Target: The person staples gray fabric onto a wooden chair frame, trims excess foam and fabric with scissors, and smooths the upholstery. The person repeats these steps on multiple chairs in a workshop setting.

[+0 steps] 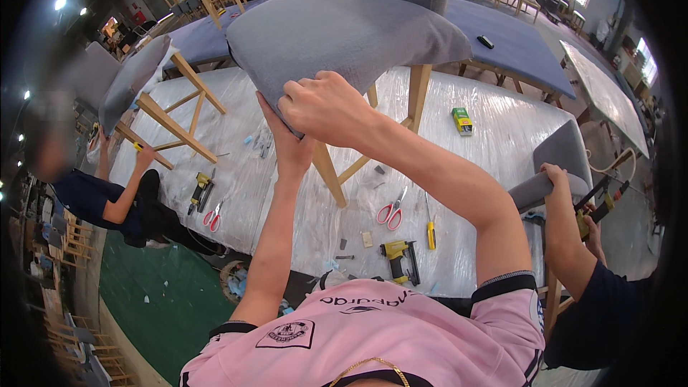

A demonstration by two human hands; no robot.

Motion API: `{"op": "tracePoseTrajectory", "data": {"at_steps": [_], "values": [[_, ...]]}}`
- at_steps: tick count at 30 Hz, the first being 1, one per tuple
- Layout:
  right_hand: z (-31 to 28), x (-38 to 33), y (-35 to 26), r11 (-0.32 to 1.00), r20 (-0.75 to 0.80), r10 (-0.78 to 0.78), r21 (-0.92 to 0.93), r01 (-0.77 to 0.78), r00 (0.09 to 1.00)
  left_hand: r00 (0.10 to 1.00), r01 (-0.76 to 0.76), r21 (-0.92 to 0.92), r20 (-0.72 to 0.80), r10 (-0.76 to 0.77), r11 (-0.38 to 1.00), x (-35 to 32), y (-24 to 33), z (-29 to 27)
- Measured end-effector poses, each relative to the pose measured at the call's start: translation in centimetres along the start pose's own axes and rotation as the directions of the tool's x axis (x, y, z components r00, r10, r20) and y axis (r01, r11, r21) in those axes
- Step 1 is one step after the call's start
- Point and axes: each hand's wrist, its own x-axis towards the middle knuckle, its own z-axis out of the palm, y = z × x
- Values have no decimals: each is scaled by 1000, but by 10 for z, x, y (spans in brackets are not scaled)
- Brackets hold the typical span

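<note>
A grey upholstered chair with light wooden legs [419, 93] stands upright before me. Its padded seat [344, 36] points a front corner toward me. At that corner my left hand [292, 149] grips the edge from below, thumb along the side and the other fingers partly hidden. Just above it, my right hand [326, 106] is closed on the seat's grey fabric, knuckles up, the two hands touching or nearly so. Below the chair lie red-handled scissors [391, 215], a yellow-handled screwdriver [431, 235] and a yellow-green staple gun [401, 261].
Plastic film covers the worktable [494, 129], where a green-yellow box [462, 122], another staple gun [201, 191] and more scissors [213, 218] lie. Co-workers handle grey chairs at left and right; the right one holds a staple gun [605, 208]. A blue-topped table [516, 50] stands behind.
</note>
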Motion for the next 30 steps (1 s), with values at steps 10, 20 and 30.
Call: {"op": "tracePoseTrajectory", "data": {"at_steps": [10, 20, 30], "values": [[9, 1, 22, 984, -141, -147, 81, 159, 979, 995, 85, -199, -42, -95, 976, -6, 20, -3], [64, -160, -10, 364, 154, 742, 725, -585, 652, 986, 162, -112, -23, -165, 980, -25, 31, -29], [79, -80, -65, -426, 596, 662, 798, -426, 455, 699, 650, -556, 171, -694, 518, -21, 13, -53]]}}
